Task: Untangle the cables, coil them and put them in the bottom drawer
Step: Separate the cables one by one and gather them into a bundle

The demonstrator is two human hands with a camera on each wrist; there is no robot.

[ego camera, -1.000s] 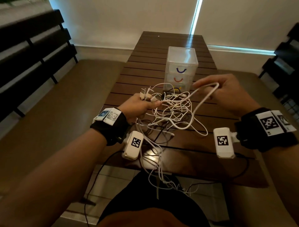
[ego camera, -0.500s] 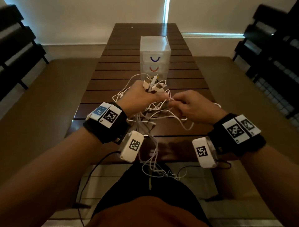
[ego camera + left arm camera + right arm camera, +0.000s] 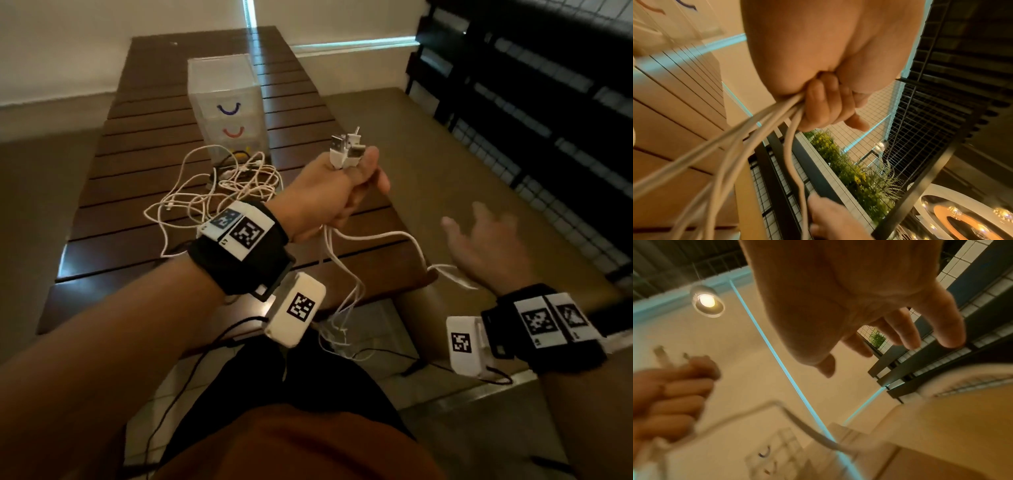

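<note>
My left hand [image 3: 329, 192] is gripping a bunch of white cables [image 3: 346, 150] above the table's [image 3: 144, 212] right edge; my right hand [image 3: 486, 246] is hanging open beside them. The drawer unit [image 3: 226, 102] is standing mid-table.

Dim room; ceiling lamp [image 3: 707, 302] glows; motion blur.

Head view looks down — wrist views look up, close; all share the left hand [image 3: 329, 192].
</note>
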